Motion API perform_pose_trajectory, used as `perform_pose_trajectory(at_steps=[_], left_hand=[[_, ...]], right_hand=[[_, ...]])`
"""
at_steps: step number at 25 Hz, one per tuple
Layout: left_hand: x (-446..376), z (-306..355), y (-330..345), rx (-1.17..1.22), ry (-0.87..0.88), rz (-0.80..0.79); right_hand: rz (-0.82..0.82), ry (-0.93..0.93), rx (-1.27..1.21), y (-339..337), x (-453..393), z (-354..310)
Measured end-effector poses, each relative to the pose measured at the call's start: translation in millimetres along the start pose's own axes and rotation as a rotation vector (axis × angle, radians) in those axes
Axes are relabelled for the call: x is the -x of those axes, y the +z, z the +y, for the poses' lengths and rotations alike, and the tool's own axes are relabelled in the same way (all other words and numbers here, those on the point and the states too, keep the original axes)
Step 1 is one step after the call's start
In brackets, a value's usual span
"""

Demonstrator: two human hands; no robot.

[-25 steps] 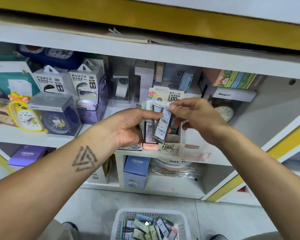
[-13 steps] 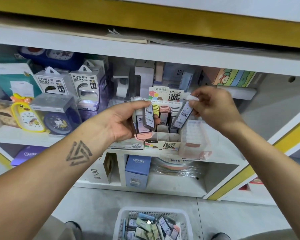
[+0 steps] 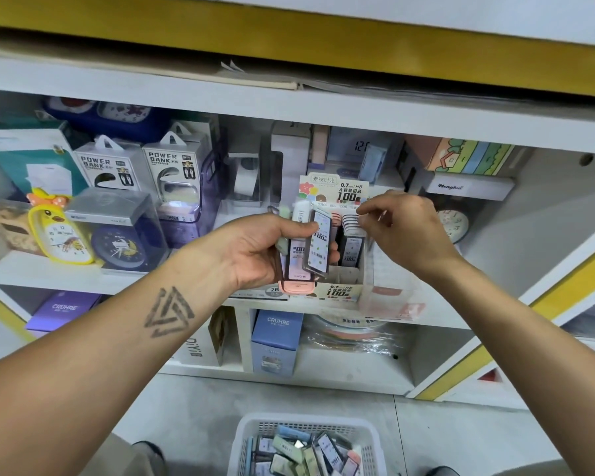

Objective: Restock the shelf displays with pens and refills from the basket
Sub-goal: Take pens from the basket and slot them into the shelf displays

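- Refill cases [image 3: 308, 247], a small fanned bunch, are sitting in the left hand [image 3: 255, 250] at frame centre, upright, labels facing the camera; the front one is tilting slightly to 1 o'clock.
- Left hand is gripping the bunch, thumb lying across the front, fingers curling round the back.
- Display box [image 3: 337, 290] is standing on the shelf [image 3: 49, 273] directly behind and at 3 o'clock of the held bunch; its card header is showing "0.7 HB 100".
- More cases are standing in rows inside the display box; a dark one [image 3: 350, 250] is sitting upright in the slot at 3 o'clock of the held bunch.
- Right hand [image 3: 404, 231] is hovering over the box rows at 3 o'clock of the left hand, thumb and forefinger nearly meeting; can't tell if they are pinching anything.
- Basket [image 3: 251, 438], white, is sitting on the floor at 6 o'clock, holding a loose pile of further cases.
- Two power bank boxes [image 3: 141, 166] are standing at 10 o'clock on the same shelf.
- Yellow duck clock [image 3: 61, 235] and a blue clock in a clear box [image 3: 124, 243] are standing at 9 o'clock.
- Blue CRUHRE box [image 3: 277, 341] is standing in the cubby below, at 6 o'clock of the display box.
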State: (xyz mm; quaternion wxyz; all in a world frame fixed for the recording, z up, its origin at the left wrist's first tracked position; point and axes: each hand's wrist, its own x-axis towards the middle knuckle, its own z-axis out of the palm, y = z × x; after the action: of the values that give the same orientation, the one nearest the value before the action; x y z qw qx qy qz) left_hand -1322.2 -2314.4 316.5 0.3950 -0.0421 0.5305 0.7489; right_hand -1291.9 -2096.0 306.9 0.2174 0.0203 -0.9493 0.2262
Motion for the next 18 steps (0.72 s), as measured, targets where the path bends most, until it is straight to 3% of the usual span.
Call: perform_pose_trajectory(at_steps=[4,9,13,18], left_hand=[[0,-4,5,-0.022,-0.031,-0.02],[-1,-5,9,0.0,0.001,0.031],[-1,3,4,-0.049,0.04,0.125],[-1,5,5,-0.057,0.041,0.156]], right_hand=[[-0.232,0.351,-0.699,0,3,-18],[-0.18,0.455,-0.947,-12,2,-20],[-0.021,0.346,-0.803,-39,-2,-3],[-0.027,0.191,-0.52,-40,3,5]])
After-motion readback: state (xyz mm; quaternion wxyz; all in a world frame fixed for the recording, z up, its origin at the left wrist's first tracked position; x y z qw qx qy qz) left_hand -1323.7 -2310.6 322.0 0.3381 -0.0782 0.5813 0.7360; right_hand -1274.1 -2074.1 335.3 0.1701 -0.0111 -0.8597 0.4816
